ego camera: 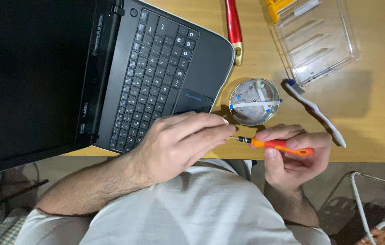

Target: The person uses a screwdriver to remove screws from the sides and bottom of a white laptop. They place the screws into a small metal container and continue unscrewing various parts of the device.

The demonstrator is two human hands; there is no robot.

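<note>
Right hand (pixel 294 156) pinches orange screwdriver (pixel 276 144) at the table edge (pixel 374 156), left hand (pixel 181 143) touching its tip.

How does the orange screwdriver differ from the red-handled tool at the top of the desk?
The orange screwdriver is gripped in the right hand, lying nearly level; the red-handled tool lies untouched, pointing roughly up-down in the view. The screwdriver has a black collar and thin tip; the red tool ends in gold. Both are slender.

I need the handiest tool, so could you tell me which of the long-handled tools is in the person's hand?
The orange screwdriver, gripped by the right hand; the red-handled tool and toothbrush lie untouched on the table.
</note>
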